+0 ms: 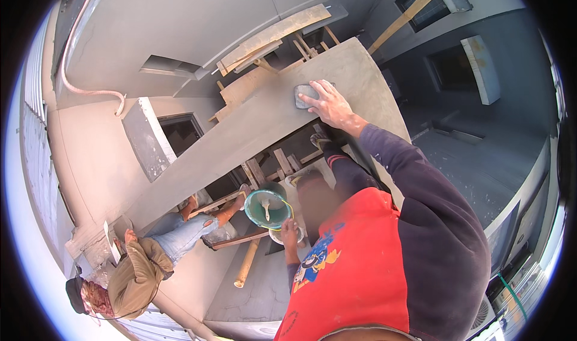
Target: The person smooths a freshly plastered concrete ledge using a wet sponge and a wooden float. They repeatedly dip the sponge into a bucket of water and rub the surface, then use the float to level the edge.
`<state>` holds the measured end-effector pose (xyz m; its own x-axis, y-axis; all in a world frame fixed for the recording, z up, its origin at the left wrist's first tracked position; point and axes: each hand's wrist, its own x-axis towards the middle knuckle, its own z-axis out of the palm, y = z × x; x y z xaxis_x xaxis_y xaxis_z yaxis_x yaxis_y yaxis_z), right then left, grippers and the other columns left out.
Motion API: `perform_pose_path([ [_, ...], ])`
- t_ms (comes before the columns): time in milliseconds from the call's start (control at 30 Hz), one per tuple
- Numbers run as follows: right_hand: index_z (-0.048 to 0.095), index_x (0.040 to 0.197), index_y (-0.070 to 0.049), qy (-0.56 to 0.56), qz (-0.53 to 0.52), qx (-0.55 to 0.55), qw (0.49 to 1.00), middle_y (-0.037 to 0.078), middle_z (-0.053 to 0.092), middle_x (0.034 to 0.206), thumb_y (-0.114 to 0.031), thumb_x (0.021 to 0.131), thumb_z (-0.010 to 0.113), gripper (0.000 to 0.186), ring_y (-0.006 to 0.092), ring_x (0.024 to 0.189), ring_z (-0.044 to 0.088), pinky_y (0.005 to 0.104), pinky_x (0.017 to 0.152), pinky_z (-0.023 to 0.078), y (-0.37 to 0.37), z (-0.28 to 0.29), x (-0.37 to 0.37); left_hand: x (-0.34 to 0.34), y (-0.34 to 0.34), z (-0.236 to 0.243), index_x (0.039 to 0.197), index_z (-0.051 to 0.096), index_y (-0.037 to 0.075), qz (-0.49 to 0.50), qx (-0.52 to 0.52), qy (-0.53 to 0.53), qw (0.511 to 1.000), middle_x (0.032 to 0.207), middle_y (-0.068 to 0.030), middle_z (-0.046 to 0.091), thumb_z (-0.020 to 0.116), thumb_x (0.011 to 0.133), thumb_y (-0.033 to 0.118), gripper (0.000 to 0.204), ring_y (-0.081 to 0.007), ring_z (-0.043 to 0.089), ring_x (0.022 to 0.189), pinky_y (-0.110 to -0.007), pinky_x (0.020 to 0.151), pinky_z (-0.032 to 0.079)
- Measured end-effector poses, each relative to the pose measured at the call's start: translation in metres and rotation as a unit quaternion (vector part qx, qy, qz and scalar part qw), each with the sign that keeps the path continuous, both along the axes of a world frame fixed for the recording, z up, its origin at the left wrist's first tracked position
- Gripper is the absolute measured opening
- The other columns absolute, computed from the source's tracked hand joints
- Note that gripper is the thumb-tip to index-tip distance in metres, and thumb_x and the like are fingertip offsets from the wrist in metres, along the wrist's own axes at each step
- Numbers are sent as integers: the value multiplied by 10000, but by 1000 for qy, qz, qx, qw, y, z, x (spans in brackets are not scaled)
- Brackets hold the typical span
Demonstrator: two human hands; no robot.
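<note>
1. Pad [305,96], grey and block-shaped, lying flat on top of the ledge [240,127], toward the ledge's wide right end.
2. Right hand [332,105]: holding the pad from its right side, fingers stretched over it, against the ledge.
3. Left hand [290,233]: below the ledge, fingers curled, apparently holding the handle of the green bucket [255,207].
4. Inside that bucket, below the ledge: a brush [266,210].
5. Near the ledge's left end: a co-worker [139,275] in brown jacket and jeans.
6. Beyond the ledge: wooden planks [276,37].

Red-fronted top [366,263], dark sleeves [436,190], colourful print [317,257]
</note>
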<state>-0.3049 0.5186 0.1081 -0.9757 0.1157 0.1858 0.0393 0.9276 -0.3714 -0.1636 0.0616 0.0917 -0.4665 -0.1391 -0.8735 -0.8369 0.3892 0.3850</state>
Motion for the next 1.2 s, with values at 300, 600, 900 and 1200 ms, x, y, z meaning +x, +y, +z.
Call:
perform_pose_path([
  [300,591,1259,-157,-6,-224,34,974,212,475,1278,-261,834,661,444,375,1195,430,456,1041,357,66,-1,-9,7,13,-5,1283,481,40,46,9,19,999,1117,-84,596,571,945,244,404,-168,600,905,-302,725,470],
  [600,574,1286,-172,-66,-357,27,931,213,490,1225,-290,855,641,452,365,1182,441,464,994,365,118,11,6,14,16,-12,1294,480,92,47,8,45,998,1188,-85,594,522,958,310,403,-202,604,1004,-324,798,460],
  [900,555,1312,-219,-67,-158,60,983,181,478,1245,-324,842,652,492,337,1159,457,447,1001,362,83,22,35,0,15,-29,1245,515,-9,87,43,133,986,1110,-121,597,589,938,262,416,-209,581,1013,-298,789,480],
  [1200,552,1289,-222,-6,-18,27,999,167,485,1228,-305,834,660,476,334,1157,454,437,1022,360,-32,5,-14,0,22,-39,1223,549,-23,-11,26,67,997,1140,-153,617,533,946,252,391,-218,577,1066,-310,884,457],
])
